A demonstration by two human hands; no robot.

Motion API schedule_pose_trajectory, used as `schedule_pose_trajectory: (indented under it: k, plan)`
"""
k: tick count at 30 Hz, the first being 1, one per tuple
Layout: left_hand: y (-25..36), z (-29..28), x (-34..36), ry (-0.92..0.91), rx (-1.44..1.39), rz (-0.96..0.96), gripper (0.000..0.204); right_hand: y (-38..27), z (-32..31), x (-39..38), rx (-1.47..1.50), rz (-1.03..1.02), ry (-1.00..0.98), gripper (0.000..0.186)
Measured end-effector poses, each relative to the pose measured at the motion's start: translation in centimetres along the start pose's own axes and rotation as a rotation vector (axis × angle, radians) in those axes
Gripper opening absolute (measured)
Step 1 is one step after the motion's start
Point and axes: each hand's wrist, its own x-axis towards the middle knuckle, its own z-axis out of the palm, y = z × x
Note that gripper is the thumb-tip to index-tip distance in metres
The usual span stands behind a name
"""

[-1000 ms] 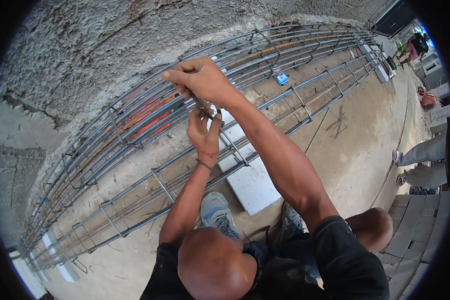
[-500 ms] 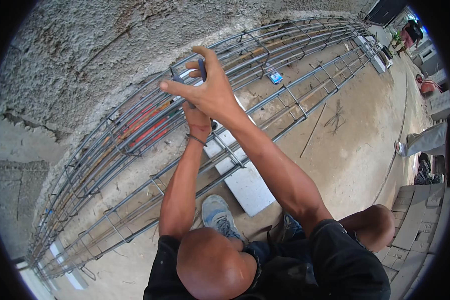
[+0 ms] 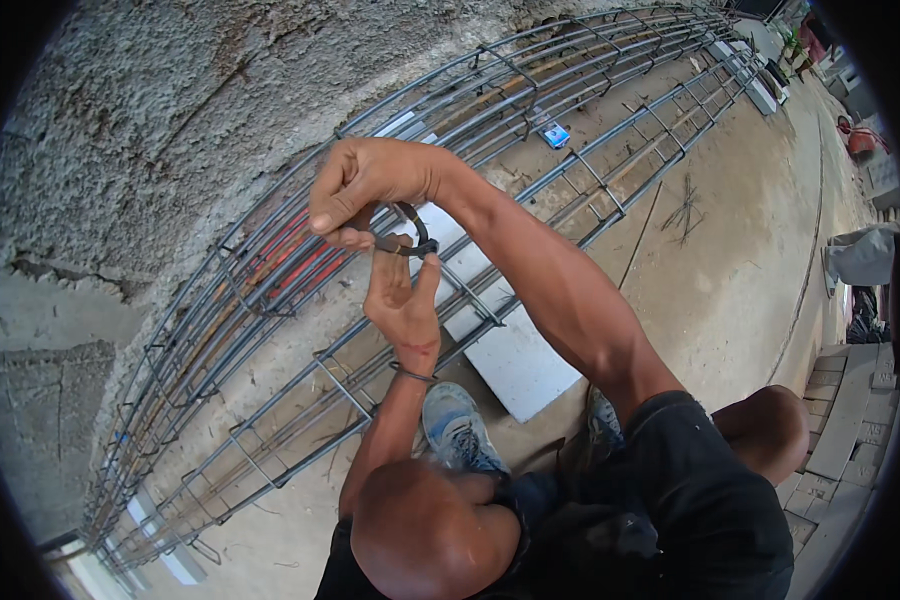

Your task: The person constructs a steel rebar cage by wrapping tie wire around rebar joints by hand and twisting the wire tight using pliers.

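My right hand (image 3: 370, 185) is closed around the dark handles of a pair of pincers (image 3: 417, 222), its wrist bent over above the bars. The pincers' handles bow apart and meet at the head, on the side toward me. Just below it, my left hand (image 3: 405, 310) is held up with curled fingers and raised thumb close against the tool; what they pinch, if anything, is too small to tell. A dark band circles the left wrist. Both hands are over a long rebar cage (image 3: 560, 185) of bars and square stirrups.
A white block (image 3: 520, 365) lies under the cage near my shoes (image 3: 460, 425). Beyond are a red object (image 3: 295, 255) behind the bars, a small blue-and-white packet (image 3: 555, 135), loose wire pieces (image 3: 684, 210) and a rough wall (image 3: 170, 120). Grey pavers (image 3: 840, 430) are stacked at right.
My right hand was spread around the pincers' handles; it has closed and turned over, moving left. My left hand, partly hidden behind it, now shows below the tool. The view has shifted slightly.
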Motion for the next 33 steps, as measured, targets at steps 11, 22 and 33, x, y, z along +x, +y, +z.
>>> schedule_pose_trajectory:
  k: [11, 22, 33]
  plan:
    - [-0.6, -0.7, 6.1, -0.4, 0.058, 0.004, 0.032, -0.9, -1.4, 0.0, 0.186, 0.034, -0.331, 0.018]
    - [-2.9, 0.5, 8.2, -0.209, 0.008, -0.051, 0.007, -0.1, 9.0, -3.2, -0.546, -0.214, 1.006, 0.085]
    - [-2.8, -0.1, 5.9, 0.041, 0.322, 0.129, 0.01, 0.9, 7.0, 2.9, -0.571, -0.241, 1.09, 0.032]
